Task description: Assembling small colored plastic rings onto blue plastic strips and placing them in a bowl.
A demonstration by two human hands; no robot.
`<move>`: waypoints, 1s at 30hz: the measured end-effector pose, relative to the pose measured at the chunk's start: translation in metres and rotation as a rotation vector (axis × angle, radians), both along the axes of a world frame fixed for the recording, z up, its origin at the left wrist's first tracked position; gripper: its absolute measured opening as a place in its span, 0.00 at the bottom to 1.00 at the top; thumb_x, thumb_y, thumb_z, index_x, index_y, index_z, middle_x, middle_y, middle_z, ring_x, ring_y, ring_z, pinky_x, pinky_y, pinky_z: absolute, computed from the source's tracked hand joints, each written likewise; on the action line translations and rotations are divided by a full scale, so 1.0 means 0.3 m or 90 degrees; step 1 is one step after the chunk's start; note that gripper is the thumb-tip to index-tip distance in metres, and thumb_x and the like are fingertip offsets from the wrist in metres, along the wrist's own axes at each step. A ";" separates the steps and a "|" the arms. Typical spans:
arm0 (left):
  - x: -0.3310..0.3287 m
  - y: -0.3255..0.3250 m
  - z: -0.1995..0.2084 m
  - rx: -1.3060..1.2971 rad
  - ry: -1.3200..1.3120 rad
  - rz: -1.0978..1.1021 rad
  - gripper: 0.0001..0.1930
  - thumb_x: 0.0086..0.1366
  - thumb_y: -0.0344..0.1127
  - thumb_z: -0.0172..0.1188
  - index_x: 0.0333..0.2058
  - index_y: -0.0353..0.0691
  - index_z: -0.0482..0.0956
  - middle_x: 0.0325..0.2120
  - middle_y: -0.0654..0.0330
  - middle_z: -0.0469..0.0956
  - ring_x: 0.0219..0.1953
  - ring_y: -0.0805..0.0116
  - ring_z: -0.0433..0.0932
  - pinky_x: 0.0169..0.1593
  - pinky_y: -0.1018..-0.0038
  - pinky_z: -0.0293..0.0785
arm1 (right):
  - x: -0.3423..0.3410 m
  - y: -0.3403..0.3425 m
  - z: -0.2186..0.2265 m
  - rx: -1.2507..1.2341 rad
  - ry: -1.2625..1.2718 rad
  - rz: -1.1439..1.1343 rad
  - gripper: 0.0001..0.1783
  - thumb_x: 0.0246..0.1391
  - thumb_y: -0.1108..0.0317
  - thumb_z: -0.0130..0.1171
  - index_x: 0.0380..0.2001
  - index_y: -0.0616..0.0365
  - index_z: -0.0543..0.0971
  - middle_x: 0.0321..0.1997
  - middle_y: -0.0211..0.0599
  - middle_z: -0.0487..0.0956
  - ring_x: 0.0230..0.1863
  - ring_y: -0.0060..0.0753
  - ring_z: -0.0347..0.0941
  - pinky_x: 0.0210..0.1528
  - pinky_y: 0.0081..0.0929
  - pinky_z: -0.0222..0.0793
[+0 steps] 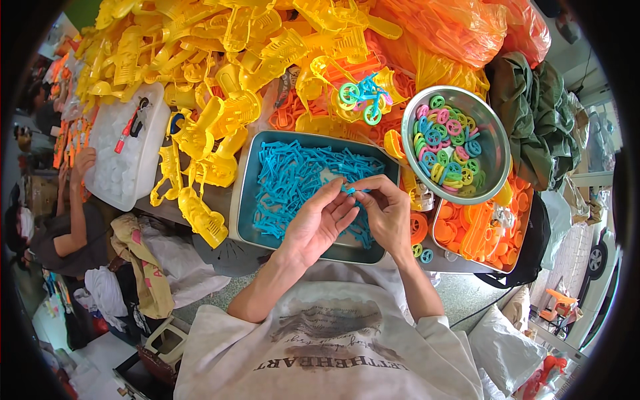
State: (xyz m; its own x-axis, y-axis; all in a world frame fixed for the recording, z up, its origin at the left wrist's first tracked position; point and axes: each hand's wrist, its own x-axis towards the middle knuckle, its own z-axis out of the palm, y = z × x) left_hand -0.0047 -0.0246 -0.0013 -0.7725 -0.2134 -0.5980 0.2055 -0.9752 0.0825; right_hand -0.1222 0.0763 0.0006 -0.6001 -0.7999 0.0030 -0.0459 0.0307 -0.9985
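Observation:
Over the blue parts tray, my left hand (315,223) and my right hand (388,217) meet fingertip to fingertip. Between them is a small blue plastic part (348,190), pinched by thumb and fingers on both sides; fingers hide most of its shape. The left palm is turned up, its other fingers loosely curled. Beneath the hands, a metal tray (248,183) holds a heap of thin blue plastic parts (287,180). To the right stands a steel bowl (498,143) of small coloured toy wheels (448,137). A tiny toy bicycle (365,95) with green wheels rests beyond the tray.
Yellow plastic mouldings (200,60) pile high at the back, some hanging over the front edge (200,213). A white tub (127,153) stands left, near another person's arm (73,207). Right are a tray of orange parts (480,233) and loose wheels (421,253).

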 end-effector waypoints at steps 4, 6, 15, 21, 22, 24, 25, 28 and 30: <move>-0.007 0.007 0.023 -0.124 -0.051 0.003 0.08 0.66 0.36 0.58 0.42 0.42 0.75 0.34 0.64 0.76 0.37 0.74 0.78 0.42 0.75 0.81 | 0.002 0.003 -0.001 -0.005 0.002 -0.006 0.11 0.53 0.88 0.50 0.36 0.67 0.78 0.40 0.38 0.77 0.42 0.26 0.75 0.46 0.19 0.71; -0.005 0.007 0.031 -0.158 -0.065 -0.010 0.10 0.66 0.37 0.57 0.44 0.44 0.73 0.35 0.65 0.75 0.39 0.76 0.77 0.43 0.75 0.80 | 0.005 0.003 -0.001 -0.004 0.011 -0.006 0.11 0.53 0.88 0.51 0.36 0.67 0.78 0.40 0.38 0.77 0.42 0.26 0.75 0.46 0.19 0.71; 0.007 0.038 0.047 -0.111 -0.089 0.000 0.10 0.65 0.38 0.59 0.42 0.44 0.73 0.35 0.67 0.76 0.39 0.77 0.77 0.42 0.74 0.80 | 0.018 0.009 -0.010 -0.043 0.077 -0.102 0.11 0.47 0.85 0.59 0.34 0.62 0.81 0.34 0.39 0.80 0.36 0.30 0.77 0.38 0.22 0.73; 0.036 0.010 -0.004 -0.154 -0.058 -0.018 0.08 0.65 0.35 0.59 0.40 0.42 0.75 0.32 0.67 0.77 0.36 0.77 0.77 0.41 0.77 0.80 | 0.011 0.006 0.006 -0.005 0.092 -0.045 0.10 0.50 0.86 0.58 0.36 0.65 0.79 0.37 0.37 0.77 0.38 0.24 0.74 0.40 0.17 0.71; 0.035 0.016 0.001 -0.186 -0.074 -0.011 0.08 0.65 0.35 0.60 0.40 0.41 0.76 0.33 0.67 0.77 0.36 0.78 0.77 0.41 0.77 0.79 | 0.011 0.006 0.007 -0.005 0.089 -0.046 0.09 0.50 0.85 0.58 0.35 0.65 0.79 0.37 0.36 0.77 0.38 0.24 0.74 0.39 0.17 0.70; 0.030 0.028 0.015 -0.218 -0.089 -0.003 0.08 0.64 0.35 0.60 0.40 0.41 0.77 0.33 0.67 0.77 0.36 0.78 0.77 0.40 0.78 0.79 | 0.012 0.007 0.010 -0.004 0.086 -0.047 0.09 0.50 0.85 0.59 0.35 0.65 0.79 0.36 0.36 0.77 0.38 0.24 0.74 0.39 0.17 0.70; 0.025 0.035 0.025 -0.253 -0.114 0.006 0.09 0.63 0.35 0.61 0.40 0.40 0.77 0.33 0.66 0.77 0.36 0.78 0.77 0.40 0.78 0.79 | 0.013 0.010 0.011 -0.003 0.069 -0.046 0.09 0.50 0.84 0.59 0.35 0.65 0.79 0.36 0.36 0.77 0.37 0.24 0.74 0.39 0.18 0.70; 0.018 0.049 0.046 -0.297 -0.150 0.014 0.09 0.63 0.35 0.62 0.40 0.39 0.77 0.34 0.66 0.77 0.36 0.78 0.77 0.41 0.79 0.79 | 0.013 0.011 0.019 0.006 0.043 -0.034 0.08 0.50 0.84 0.59 0.35 0.65 0.79 0.35 0.35 0.77 0.37 0.23 0.74 0.39 0.18 0.70; 0.020 0.052 0.044 -0.305 -0.161 0.014 0.09 0.63 0.35 0.62 0.40 0.39 0.78 0.34 0.65 0.77 0.36 0.78 0.77 0.41 0.79 0.79 | 0.012 0.010 0.017 0.014 0.032 -0.021 0.08 0.50 0.84 0.59 0.35 0.64 0.79 0.35 0.35 0.77 0.37 0.23 0.74 0.39 0.18 0.70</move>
State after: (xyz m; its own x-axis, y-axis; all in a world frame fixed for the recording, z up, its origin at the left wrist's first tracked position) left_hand 0.0012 -0.0091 0.0120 -0.6101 -0.5218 -0.5962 0.1411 -0.8120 0.5663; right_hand -0.1186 0.0793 0.0057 -0.6261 -0.7795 0.0165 -0.0948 0.0551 -0.9940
